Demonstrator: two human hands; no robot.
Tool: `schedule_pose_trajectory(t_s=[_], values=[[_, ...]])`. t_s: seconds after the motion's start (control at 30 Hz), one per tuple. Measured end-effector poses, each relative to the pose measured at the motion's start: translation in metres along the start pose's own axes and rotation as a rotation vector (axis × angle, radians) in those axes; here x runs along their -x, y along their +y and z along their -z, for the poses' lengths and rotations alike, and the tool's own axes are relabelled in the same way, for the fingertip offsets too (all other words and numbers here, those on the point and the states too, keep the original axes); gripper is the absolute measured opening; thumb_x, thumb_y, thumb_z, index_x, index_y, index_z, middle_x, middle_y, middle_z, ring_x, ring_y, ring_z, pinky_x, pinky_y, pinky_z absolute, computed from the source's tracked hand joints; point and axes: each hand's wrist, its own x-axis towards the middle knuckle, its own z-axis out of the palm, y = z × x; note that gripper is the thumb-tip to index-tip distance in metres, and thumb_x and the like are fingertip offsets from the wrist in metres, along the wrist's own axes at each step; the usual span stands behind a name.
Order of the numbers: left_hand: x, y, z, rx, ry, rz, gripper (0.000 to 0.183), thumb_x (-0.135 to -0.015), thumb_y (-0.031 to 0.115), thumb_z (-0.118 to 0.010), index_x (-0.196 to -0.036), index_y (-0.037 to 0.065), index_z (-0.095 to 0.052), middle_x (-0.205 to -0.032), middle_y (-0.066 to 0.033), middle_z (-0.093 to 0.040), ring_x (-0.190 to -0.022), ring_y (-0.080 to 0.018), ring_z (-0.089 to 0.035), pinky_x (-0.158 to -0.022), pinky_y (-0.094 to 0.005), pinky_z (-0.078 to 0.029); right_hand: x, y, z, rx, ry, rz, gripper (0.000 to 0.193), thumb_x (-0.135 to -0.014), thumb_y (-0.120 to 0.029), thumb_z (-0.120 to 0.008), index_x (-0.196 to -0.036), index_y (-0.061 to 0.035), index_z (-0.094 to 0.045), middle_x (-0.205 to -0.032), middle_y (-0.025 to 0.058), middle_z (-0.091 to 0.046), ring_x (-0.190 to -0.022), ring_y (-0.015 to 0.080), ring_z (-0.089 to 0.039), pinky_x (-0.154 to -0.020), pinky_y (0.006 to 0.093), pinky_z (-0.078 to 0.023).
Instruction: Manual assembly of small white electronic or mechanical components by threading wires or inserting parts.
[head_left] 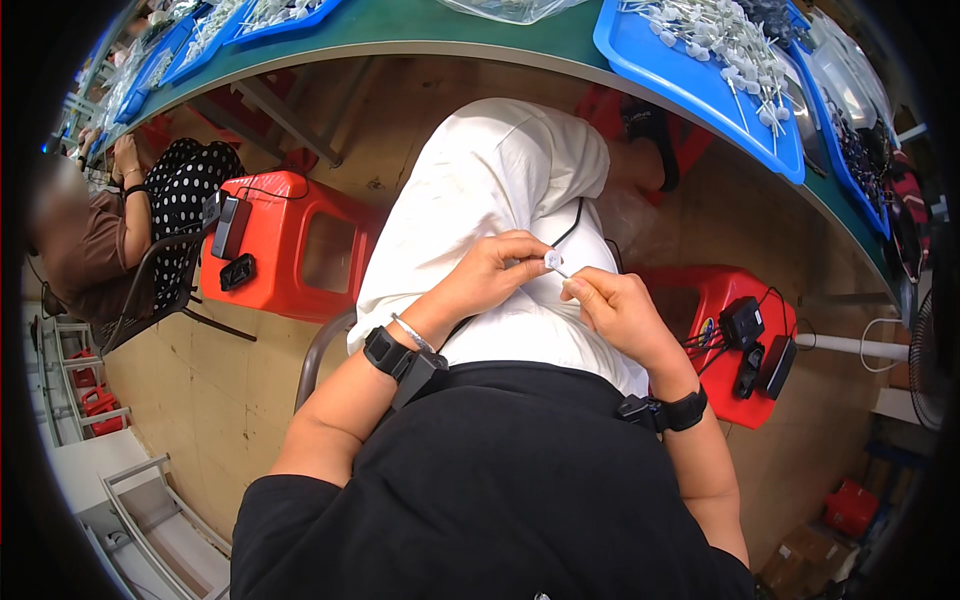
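Over my lap, my left hand (493, 272) pinches a small white plastic piece (553, 260) between thumb and fingertips. It has a rounded, flower-like head with a thin stem pointing toward my right hand (622, 312). The thumb and forefinger of that hand are closed on the stem's other end. Both hands meet at this one piece, a little above my white trousers. The fingers cover parts of it, so its exact kind is not clear. Similar white pieces on thin stems (700, 40) lie heaped in a blue tray (640, 62) on the table.
The green table (400, 32) curves across the far side, with more blue trays (205, 40) at left. Red stools (265, 245) stand on both sides, black devices and cables on them. Another person (95, 230) sits at far left. A fan (930, 355) is at far right.
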Motion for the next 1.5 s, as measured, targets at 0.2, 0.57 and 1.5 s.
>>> schedule_pose_trajectory(t_s=[0.2,0.57,1.5], values=[[0.001,0.003,0.0,0.061,-0.003,0.091,0.016,-0.096,0.01,-0.066,-0.108,0.001,-0.073,-0.094,-0.0034,-0.066,-0.082,-0.0094,-0.059,-0.073,-0.0245,-0.047,-0.003,0.006,-0.004,0.705,0.324,0.543,0.014,-0.092,-0.02,-0.069,-0.09,-0.006,-0.067,-0.057,0.006,-0.057,-0.047,0.0235,-0.056,-0.045,0.0349,-0.043],[0.001,0.001,-0.001,0.103,-0.002,0.1,0.016,-0.096,0.008,-0.066,-0.108,0.0,-0.072,-0.094,-0.0018,-0.064,-0.082,-0.0071,-0.056,-0.073,-0.0234,-0.045,-0.004,0.009,-0.01,0.918,0.444,0.622,0.017,-0.092,-0.021,-0.068,-0.084,-0.0079,-0.061,-0.058,0.0048,-0.055,-0.046,0.0218,-0.057,-0.044,0.0347,-0.044],[0.0,0.003,-0.001,0.12,0.007,0.128,0.018,-0.097,0.01,-0.065,-0.11,0.001,-0.072,-0.096,-0.0038,-0.066,-0.086,-0.0091,-0.061,-0.077,-0.0239,-0.048,0.0,-0.002,-0.001,0.569,0.303,0.357,0.018,-0.095,-0.023,-0.066,-0.089,-0.0058,-0.066,-0.059,0.014,-0.058,-0.052,0.0317,-0.061,-0.049,0.0404,-0.046]])
